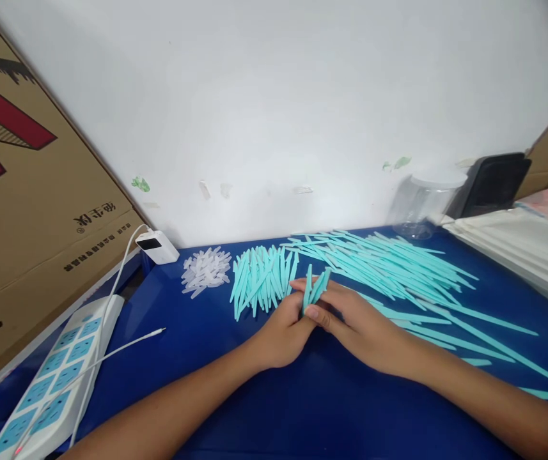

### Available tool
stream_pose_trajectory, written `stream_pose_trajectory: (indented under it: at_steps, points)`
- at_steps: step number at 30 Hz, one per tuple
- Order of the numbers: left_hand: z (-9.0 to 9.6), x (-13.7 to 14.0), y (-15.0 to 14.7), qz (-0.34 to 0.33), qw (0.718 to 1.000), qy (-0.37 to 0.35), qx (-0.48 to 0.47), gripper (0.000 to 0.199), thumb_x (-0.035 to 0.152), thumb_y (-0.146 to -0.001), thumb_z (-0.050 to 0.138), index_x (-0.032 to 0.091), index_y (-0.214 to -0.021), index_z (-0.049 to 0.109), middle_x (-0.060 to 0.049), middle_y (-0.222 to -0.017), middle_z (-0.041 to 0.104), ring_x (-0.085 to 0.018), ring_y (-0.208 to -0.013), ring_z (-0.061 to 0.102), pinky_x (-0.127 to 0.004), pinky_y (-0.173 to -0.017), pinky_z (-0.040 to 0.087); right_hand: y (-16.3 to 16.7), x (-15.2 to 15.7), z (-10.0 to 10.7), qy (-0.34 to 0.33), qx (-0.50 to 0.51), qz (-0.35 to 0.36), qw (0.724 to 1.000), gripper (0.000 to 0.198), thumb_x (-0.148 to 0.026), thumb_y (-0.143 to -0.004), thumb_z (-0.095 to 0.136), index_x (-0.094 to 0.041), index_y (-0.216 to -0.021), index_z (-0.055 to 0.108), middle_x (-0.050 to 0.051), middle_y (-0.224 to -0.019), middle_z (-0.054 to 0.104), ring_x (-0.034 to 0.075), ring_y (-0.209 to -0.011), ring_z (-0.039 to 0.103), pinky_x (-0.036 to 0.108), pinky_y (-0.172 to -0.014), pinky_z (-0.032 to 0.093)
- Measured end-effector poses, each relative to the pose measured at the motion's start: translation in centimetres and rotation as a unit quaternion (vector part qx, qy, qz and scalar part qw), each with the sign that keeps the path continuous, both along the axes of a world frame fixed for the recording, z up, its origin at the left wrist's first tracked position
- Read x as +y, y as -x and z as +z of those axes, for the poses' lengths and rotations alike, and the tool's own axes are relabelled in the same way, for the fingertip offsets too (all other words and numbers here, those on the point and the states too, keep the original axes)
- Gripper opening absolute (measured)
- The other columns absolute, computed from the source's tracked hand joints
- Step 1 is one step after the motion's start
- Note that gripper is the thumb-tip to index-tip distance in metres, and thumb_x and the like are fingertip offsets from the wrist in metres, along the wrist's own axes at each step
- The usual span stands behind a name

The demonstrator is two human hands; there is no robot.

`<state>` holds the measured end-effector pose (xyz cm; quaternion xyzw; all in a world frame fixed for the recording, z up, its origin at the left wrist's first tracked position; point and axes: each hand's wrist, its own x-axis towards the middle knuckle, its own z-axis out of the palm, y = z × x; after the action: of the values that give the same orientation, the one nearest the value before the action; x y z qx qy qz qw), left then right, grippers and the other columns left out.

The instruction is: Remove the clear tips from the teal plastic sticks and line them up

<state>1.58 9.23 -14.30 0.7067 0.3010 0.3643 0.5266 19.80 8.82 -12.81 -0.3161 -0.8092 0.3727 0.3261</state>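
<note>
My left hand (284, 332) and my right hand (362, 326) meet over the front middle of the blue table. Between them a small bunch of flat, tapered turquoise plastic sticks (316, 286) points upward, its lower ends hidden by my fingers. Both hands are closed around this bunch. Just behind my left hand lies a pile of shorter turquoise sticks (259, 275), mostly lined up front to back. A wide, loose spread of longer turquoise sticks (389, 262) reaches from behind my right hand out to the right. Left of the short sticks sits a heap of small whitish translucent pieces (206, 269).
A white power bank (161, 248) with a cable stands at the back left, above a power strip (57, 377). At the back right are a clear lidded jar (420, 211), a black stand-like object (497, 182) and stacked white bags (518, 246). A large cardboard box (38, 191) borders the left.
</note>
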Motion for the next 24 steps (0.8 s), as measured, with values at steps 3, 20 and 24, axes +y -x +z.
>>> stream_pose_trajectory:
  at_steps: [3,20,24]
  points:
    - [-0.3,0.1,0.0,-0.017,1.000,0.013,0.004,0.047,0.055,-0.103,0.051,0.014,-0.086,0.065,-0.007,-0.083,0.066,-0.018,-0.079,0.063,-0.030,-0.078,0.052,0.0,-0.3,0.0,0.039,-0.009,0.012,0.999,0.028,-0.040,-0.109,0.046,-0.023,-0.105,0.067,0.008,-0.123,0.066,0.023,-0.107,0.066,0.037,-0.090,0.055]
    - [6.1,3.5,7.1,0.371,0.695,-0.184,0.588,0.032,0.037,-0.106,0.033,0.017,-0.111,0.058,-0.011,-0.084,0.070,-0.031,-0.082,0.069,-0.036,-0.070,0.045,-1.0,1.2,-0.7,-0.025,-0.072,-0.116,0.990,0.041,-0.050,-0.108,0.045,-0.028,-0.140,0.055,0.009,-0.125,0.064,0.020,-0.088,0.068,0.037,-0.076,0.057]
    - [4.6,3.9,7.5,0.331,0.625,-0.176,0.684,0.042,0.028,-0.106,0.026,0.009,-0.123,0.058,-0.020,-0.093,0.073,-0.038,-0.090,0.074,-0.043,-0.073,0.052,-1.1,1.5,-1.1,-0.039,-0.077,-0.115,0.990,0.036,-0.045,-0.107,0.048,-0.029,-0.139,0.054,0.009,-0.126,0.062,0.018,-0.086,0.067,0.037,-0.075,0.058]
